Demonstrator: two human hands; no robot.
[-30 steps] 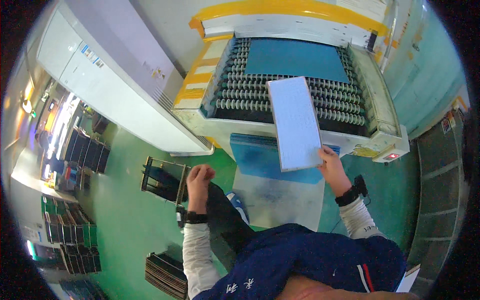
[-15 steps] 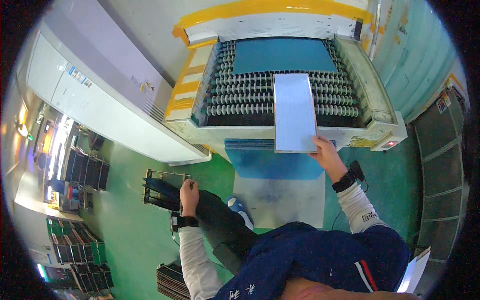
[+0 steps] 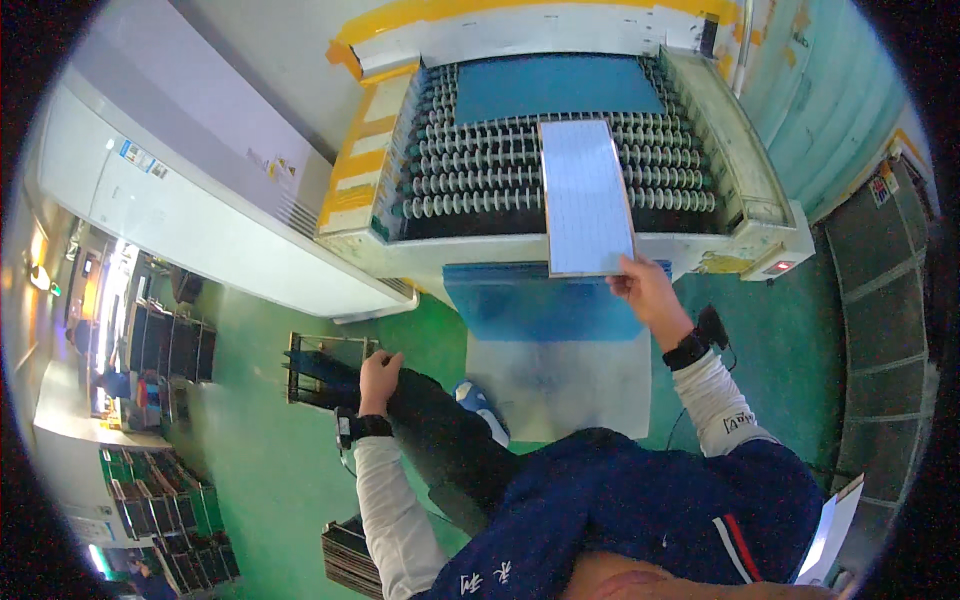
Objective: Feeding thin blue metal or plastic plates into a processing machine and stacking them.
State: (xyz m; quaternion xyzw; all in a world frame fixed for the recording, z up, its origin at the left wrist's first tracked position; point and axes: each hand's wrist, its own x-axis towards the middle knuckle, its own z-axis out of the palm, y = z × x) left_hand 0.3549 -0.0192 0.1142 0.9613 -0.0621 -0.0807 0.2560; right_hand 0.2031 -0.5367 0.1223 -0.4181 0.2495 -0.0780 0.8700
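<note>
Toward twelve o'clock, one smooth blue sheet [image 3: 560, 88] is down on disc-studded rollers [image 3: 475, 180]; toward one, a thin, brown-edged white board [image 3: 588, 200] is not, clamped by our right hand [image 3: 648, 288]. At eight, our left hand [image 3: 379, 380] looks empty; we cannot tell whether its fingers meet.

Smooth, paper-like white panel [image 3: 586, 195] — matt blue sheet [image 3: 560, 88] — glossy white cabinet [image 3: 220, 215], wrinkled cloth sleeve [image 3: 392, 505].
</note>
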